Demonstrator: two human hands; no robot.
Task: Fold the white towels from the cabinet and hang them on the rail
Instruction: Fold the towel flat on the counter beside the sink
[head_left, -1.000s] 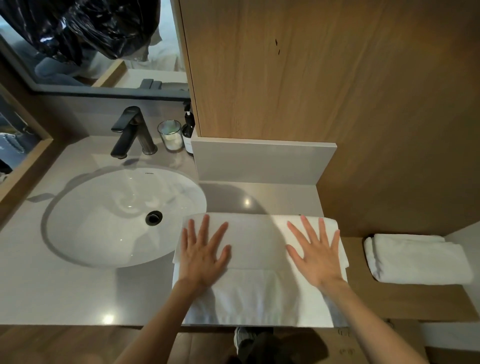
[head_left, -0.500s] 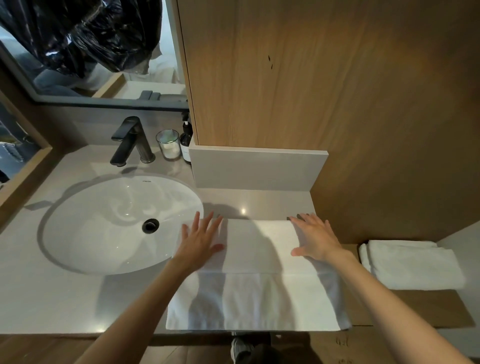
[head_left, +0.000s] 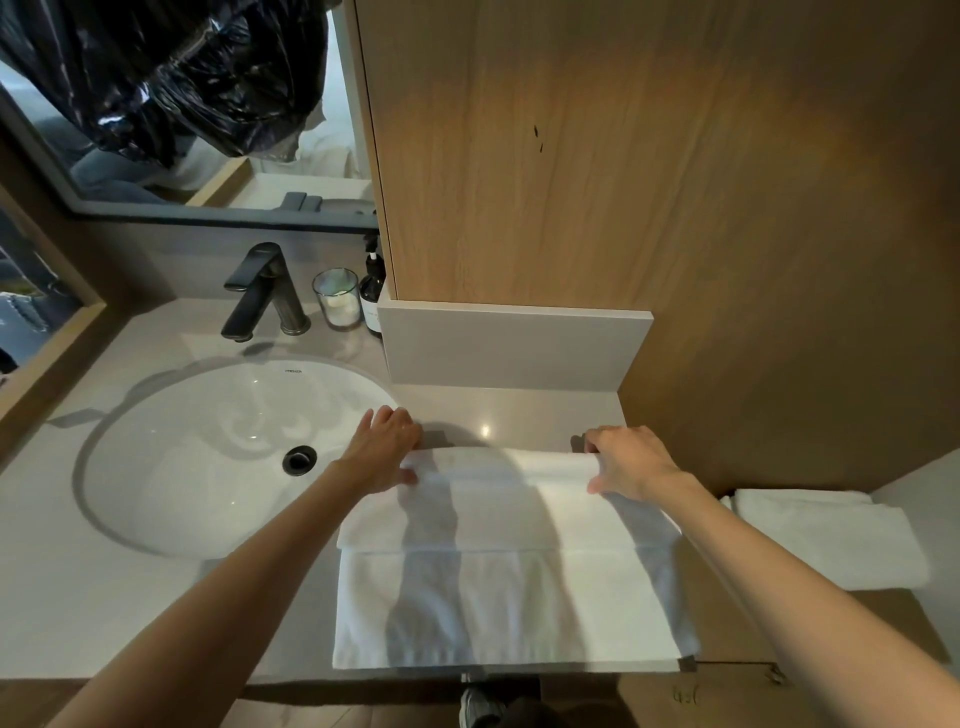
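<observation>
Little can be read here. A small dark brand mark is printed on the inner far wall of the white sink (head_left: 171, 499), just below the faucet (head_left: 262, 291); its letters are too small to make out. The dark pump bottle (head_left: 372, 299) at the far edge of the desk carries a pale label, too blurred to read. Faint dark scribbles show on the brown surface (head_left: 685, 693) at the near right, illegible.
</observation>
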